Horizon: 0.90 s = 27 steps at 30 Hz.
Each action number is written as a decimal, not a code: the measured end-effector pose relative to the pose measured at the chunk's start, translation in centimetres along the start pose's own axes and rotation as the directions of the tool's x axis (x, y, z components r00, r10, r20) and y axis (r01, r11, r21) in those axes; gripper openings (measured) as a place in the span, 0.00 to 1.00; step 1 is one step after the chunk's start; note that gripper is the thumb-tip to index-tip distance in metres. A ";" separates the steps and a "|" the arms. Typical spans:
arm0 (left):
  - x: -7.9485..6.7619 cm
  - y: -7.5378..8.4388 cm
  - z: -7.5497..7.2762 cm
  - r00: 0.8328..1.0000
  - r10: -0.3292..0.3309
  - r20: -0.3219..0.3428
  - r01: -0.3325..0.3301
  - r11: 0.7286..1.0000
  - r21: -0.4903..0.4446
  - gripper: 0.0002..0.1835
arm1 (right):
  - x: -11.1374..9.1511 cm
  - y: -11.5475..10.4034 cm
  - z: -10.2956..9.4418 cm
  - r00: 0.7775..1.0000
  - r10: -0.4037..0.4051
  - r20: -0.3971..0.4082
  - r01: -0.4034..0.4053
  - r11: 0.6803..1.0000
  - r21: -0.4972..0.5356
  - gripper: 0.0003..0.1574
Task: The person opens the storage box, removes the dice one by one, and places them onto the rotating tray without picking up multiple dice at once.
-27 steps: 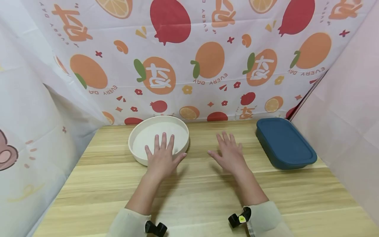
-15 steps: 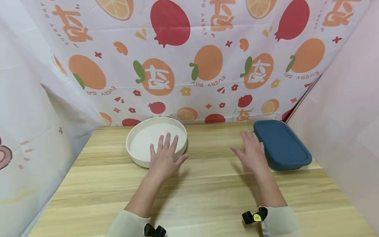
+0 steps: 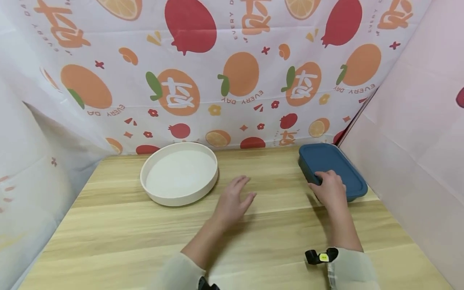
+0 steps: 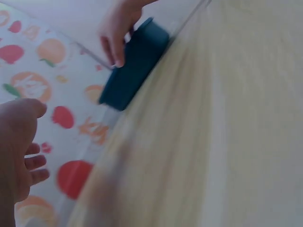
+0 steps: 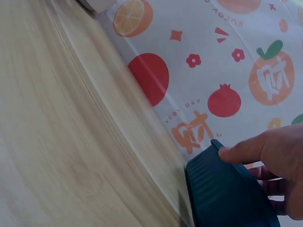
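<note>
A dark blue rectangular food container (image 3: 322,157) with a flat lid stands at the table's back right in the head view. My right hand (image 3: 330,190) grips its near left edge; in the right wrist view the thumb of that hand (image 5: 279,158) lies at the rim of the container (image 5: 220,189), while the other fingers bend over the lid side. Over the middle of the table, my left hand (image 3: 232,205) is held with relaxed fingers and holds nothing. It lies between the container and a round cream dish (image 3: 179,173). The left wrist view is blurred.
The wooden table (image 3: 152,241) carries the dish at back left, close to the fruit-print cloth (image 3: 232,112) behind it. A pale pink cloth (image 3: 409,133) hangs along the right side, close to the container. White cloth (image 3: 43,161) hangs on the left.
My right hand has moved right, from the table's middle onto the container's edge, and its fingers have bent around it. My left hand has moved right, away from above the dish. The view has shifted slightly.
</note>
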<state>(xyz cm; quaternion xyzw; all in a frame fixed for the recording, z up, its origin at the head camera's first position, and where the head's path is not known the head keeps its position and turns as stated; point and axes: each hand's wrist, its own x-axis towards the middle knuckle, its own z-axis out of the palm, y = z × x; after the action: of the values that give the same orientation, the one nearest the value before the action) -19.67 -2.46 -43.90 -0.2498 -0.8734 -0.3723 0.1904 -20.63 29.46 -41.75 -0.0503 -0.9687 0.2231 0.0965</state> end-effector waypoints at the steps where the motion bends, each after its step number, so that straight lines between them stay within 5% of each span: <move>1: 0.2 0.3 0.9 0.999 -0.033 0.007 0.033 0.997 -0.065 0.24 | 0.1 0.2 0.1 1.000 0.003 0.000 -0.003 1.000 0.006 0.32; 5: 0.6 1.2 3.5 0.987 -0.156 0.047 0.163 0.947 -0.276 0.19 | 0.5 0.4 0.2 1.000 0.001 -0.015 -0.001 0.999 0.041 0.29; 8: 0.4 1.1 4.3 0.981 -0.189 0.039 0.191 0.919 -0.345 0.18 | 0.8 0.0 0.8 1.000 -0.020 -0.021 0.021 0.999 0.050 0.28; 19: 0.3 0.0 6.0 0.984 -0.135 -0.118 0.073 0.902 -0.425 0.12 | -0.4 -5.9 3.9 0.982 -0.187 -0.030 0.188 0.981 0.045 0.24; 27: 0.4 -0.7 5.7 0.972 -0.216 -0.092 0.146 0.863 -0.484 0.13 | -2.6 -10.5 6.2 0.925 -0.367 -0.102 0.371 0.928 0.026 0.23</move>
<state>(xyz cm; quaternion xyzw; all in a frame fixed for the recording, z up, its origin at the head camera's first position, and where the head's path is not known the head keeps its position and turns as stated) -21.19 1.50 -47.80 -0.1779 -0.7594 -0.6075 0.1500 -19.97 17.03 -42.99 0.1244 -0.9499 0.2198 0.1840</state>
